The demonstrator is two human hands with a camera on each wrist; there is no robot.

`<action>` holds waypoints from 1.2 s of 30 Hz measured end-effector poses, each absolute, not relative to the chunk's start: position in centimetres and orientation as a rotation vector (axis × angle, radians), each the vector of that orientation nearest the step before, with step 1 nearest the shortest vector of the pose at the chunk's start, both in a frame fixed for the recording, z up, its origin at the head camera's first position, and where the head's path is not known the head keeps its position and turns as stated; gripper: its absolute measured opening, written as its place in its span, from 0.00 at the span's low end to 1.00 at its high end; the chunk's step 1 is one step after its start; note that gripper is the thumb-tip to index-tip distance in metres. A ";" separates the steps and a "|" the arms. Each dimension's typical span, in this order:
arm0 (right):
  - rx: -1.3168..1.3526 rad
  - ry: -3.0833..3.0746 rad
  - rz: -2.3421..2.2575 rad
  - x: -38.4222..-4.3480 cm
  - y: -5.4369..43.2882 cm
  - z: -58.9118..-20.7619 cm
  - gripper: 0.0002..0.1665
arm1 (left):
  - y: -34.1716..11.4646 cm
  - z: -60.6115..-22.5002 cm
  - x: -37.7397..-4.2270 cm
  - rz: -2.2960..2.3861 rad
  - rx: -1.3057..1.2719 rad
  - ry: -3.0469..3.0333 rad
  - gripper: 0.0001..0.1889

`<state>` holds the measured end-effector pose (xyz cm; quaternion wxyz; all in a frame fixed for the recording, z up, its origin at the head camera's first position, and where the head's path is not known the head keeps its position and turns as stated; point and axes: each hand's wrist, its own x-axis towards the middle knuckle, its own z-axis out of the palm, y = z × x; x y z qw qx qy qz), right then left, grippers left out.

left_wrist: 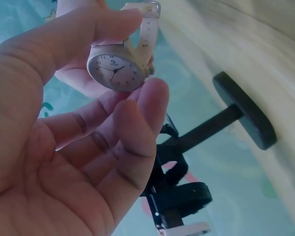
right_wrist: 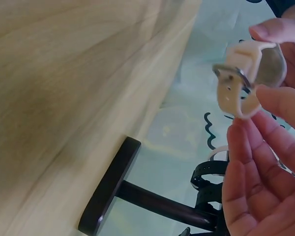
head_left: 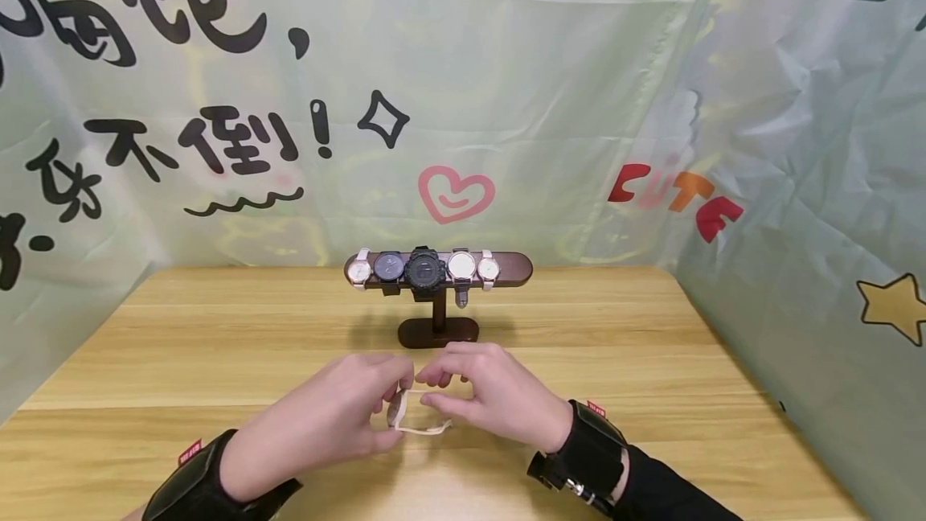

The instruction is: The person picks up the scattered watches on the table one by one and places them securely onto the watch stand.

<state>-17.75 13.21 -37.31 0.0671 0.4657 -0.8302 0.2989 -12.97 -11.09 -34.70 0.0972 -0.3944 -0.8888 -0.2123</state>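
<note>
A pale wristwatch with a cream strap (head_left: 425, 430) is between both hands in front of the watch stand. Its white dial (left_wrist: 115, 70), with dark numerals and hands, faces the left wrist camera. My left hand (head_left: 354, 400) holds the watch case at its edges, thumb on one side and fingers on the other. Around the strap, the thumb and fingertips of my right hand (head_left: 485, 384) pinch it from two sides. The metal buckle (right_wrist: 231, 73) and strap holes show in the right wrist view; whether the buckle is fastened I cannot tell.
A dark brown watch stand (head_left: 438, 333) stands on the wooden table (head_left: 217, 344) beyond the hands. Several watches (head_left: 424, 269) line its bar, whose right end (head_left: 515, 265) is bare. Printed cloth (head_left: 521, 103) hangs behind and beside the table.
</note>
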 end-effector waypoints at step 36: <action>1.234 -2.322 1.136 -18.4 14.0 -36.8 0.07 | -9.1 -35.3 -12.9 -0.933 -1.022 -2.389 0.24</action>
